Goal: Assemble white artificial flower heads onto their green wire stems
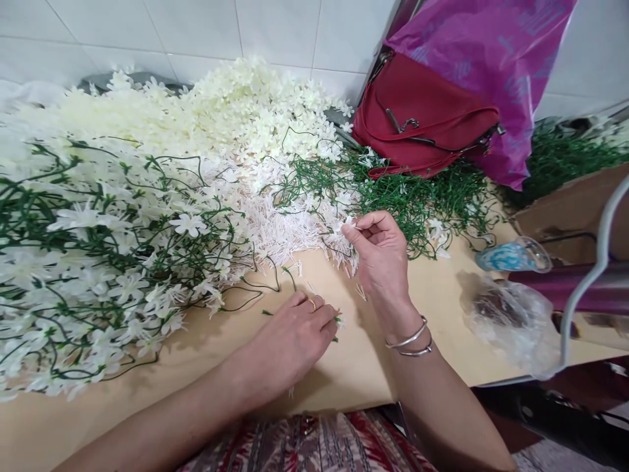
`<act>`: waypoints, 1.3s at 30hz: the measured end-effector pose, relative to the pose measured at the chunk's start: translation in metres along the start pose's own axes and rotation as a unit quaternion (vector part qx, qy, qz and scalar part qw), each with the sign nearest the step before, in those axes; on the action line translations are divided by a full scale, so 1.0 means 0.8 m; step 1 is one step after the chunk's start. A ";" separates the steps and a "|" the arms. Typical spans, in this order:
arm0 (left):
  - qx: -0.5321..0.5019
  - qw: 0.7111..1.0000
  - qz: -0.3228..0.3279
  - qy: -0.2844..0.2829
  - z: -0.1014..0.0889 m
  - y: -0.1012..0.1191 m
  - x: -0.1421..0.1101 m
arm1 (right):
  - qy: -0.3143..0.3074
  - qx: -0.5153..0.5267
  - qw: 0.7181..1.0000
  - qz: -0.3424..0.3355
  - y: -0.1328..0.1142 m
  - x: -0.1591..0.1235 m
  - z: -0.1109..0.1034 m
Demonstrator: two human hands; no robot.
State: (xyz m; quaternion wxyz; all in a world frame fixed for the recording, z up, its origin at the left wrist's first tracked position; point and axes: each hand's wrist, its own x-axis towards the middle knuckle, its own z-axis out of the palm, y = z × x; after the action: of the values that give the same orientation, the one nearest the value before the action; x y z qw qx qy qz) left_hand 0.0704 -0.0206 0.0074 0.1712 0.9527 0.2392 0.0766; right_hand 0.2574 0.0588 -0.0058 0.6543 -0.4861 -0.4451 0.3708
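My left hand [297, 337] is low over the table, fingers curled round an artificial flower stem [337, 320]; only green tips and a bit of white stick out beside the fingers. Farther forward, my right hand [383, 252] pinches a small white artificial flower [350, 225] between thumb and fingertips. Just beyond it lies a heap of thin white stamen pieces [289, 226], with a few loose bits on the tabletop. Green plastic stems [407, 196] are piled behind my right hand. Finished-looking white flower sprays [122, 282] with green stems spread out to the left.
Cream flower heads [236, 105] are heaped against the tiled wall [275, 33]. A red handbag [422, 111] and purple plastic bag [496, 59] stand at the back right. On the right are a blue-patterned cup [511, 255], clear plastic bag [515, 321] and cardboard box [580, 203].
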 end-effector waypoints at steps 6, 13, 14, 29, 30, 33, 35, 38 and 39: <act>-0.364 0.906 -0.107 0.189 -0.006 -0.040 -0.004 | -0.021 0.071 0.995 0.070 -0.005 0.001 0.004; -0.574 0.730 -0.201 0.312 0.003 -0.073 -0.004 | -0.140 0.081 0.965 0.209 -0.011 -0.014 0.015; -0.580 0.723 -0.205 0.315 0.005 -0.073 -0.003 | -0.151 0.082 0.961 0.217 -0.012 -0.016 0.016; -0.589 0.696 -0.220 0.347 0.012 -0.068 0.003 | -0.206 0.077 0.944 0.246 -0.003 -0.031 0.026; -0.588 0.695 -0.224 0.348 0.014 -0.068 0.003 | -0.204 0.071 0.945 0.245 -0.003 -0.031 0.026; -0.581 0.693 -0.239 0.352 0.017 -0.067 0.003 | -0.198 0.048 0.952 0.229 0.000 -0.035 0.027; -0.576 0.693 -0.247 0.358 0.018 -0.065 0.003 | -0.198 0.036 0.956 0.214 0.004 -0.037 0.028; -0.571 0.689 -0.254 0.367 0.018 -0.064 0.003 | -0.206 0.034 0.954 0.215 0.008 -0.038 0.029; -0.573 0.686 -0.254 0.369 0.017 -0.064 0.003 | -0.204 0.038 0.953 0.219 0.008 -0.037 0.029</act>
State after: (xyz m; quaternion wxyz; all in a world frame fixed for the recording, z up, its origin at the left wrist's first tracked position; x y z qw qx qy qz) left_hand 0.0539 0.0191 -0.0240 0.5946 0.4667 0.4254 0.4976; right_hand 0.2255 0.0401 -0.0152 0.4703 -0.4604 -0.4371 0.6130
